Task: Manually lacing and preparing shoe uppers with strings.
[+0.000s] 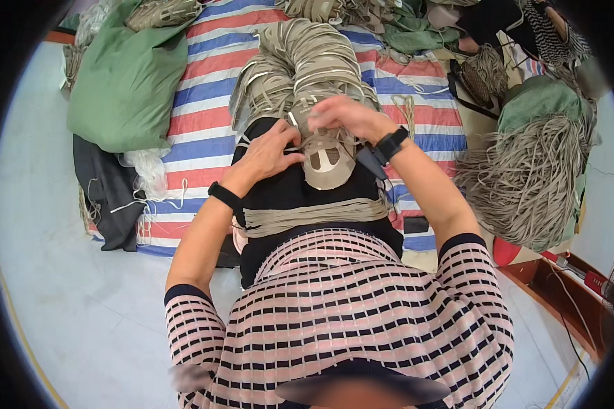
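A khaki shoe upper (pixel 328 172) lies across my black-clad lap, its rounded toe toward me. Bent around its left edge are the fingers of my left hand (pixel 271 151), which grips the upper there. Over the upper's lacing area is my right hand (pixel 348 117), its fingers curled together; what they pinch, if anything, is hidden. Beyond, a long curved row of nested khaki shoe uppers (pixel 324 54) runs away from my knees. A bundle of beige shoelaces (pixel 314 217) stretches across my thighs.
A striped red, white and blue sheet (pixel 201 123) covers the floor ahead. To the left sits a full green sack (pixel 126 88). On the right, a thick heap of beige laces (pixel 525 177) hangs over green cloth. Another person's arm (pixel 556 27) shows at the far right.
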A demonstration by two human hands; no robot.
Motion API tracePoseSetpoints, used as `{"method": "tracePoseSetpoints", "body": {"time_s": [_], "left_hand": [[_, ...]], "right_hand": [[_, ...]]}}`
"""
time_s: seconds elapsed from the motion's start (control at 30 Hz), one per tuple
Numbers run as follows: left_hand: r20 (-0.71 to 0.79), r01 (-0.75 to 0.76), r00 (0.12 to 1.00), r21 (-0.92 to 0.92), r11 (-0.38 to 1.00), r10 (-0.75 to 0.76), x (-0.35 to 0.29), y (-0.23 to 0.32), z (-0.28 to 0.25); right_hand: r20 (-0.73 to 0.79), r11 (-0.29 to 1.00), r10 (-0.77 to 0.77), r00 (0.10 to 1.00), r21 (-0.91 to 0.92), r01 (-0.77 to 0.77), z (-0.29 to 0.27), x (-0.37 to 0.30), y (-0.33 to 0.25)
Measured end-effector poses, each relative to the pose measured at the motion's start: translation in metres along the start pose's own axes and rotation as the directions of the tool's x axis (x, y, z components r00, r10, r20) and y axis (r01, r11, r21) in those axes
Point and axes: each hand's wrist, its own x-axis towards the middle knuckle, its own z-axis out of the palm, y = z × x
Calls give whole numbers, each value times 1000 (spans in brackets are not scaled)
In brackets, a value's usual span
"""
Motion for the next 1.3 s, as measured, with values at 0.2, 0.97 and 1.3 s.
{"method": "tracePoseSetpoints", "body": {"time_s": [0.2,0.97,1.3], "left_hand": [[-28,6,1000,-45,999,-8,10,-19,-6],[-134,-86,990,-247,965,54,32,-19,25],[-117,-154,981,10,988,154,55,2,30]], "right_hand": [[-245,423,-132,960,862,278,-67,-65,-12],[-971,292,-10,238,224,930,-337,-396,50],[-703,969,245,668,195,-151,-102,-157,9]]}}
